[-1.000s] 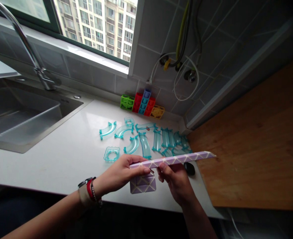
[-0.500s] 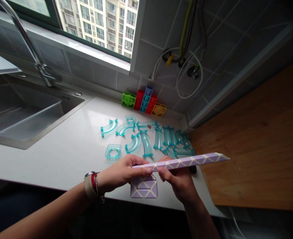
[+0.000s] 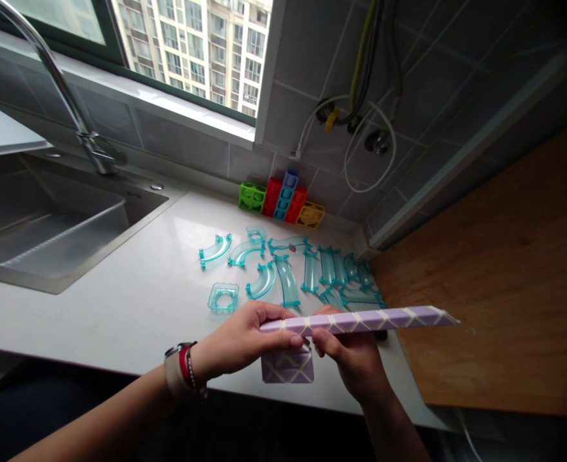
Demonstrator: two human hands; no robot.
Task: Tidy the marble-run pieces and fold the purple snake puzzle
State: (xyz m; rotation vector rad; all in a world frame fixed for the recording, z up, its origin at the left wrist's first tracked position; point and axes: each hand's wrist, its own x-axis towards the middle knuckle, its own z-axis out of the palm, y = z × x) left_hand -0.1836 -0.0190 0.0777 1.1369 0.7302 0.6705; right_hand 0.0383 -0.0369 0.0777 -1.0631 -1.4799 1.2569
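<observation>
A lilac and white snake puzzle (image 3: 379, 320) is held up above the counter's front edge, its long straight arm reaching to the right and a folded block hanging below my fingers. My left hand (image 3: 252, 333) is closed on its left end, thumb along the near side. Closed around the straight arm a little further right is my right hand (image 3: 353, 359), with its thumb on the near face and the other fingers mostly hidden behind. Past the hands, clear teal track pieces (image 3: 287, 281) lie spread on the counter, some curved and some straight. A square teal piece with a round hole (image 3: 223, 298) lies left of them.
Green, red, blue and yellow plastic blocks (image 3: 283, 199) stand against the tiled wall. To the left are a steel sink (image 3: 66, 276) and a tap (image 3: 88, 144). A wooden panel (image 3: 495, 289) borders the white counter (image 3: 133, 308) on the right.
The view has shifted slightly. Both hands and the puzzle sit a little further right and lower in the picture; the straight arm tilts less upward. The grip looks the same.
</observation>
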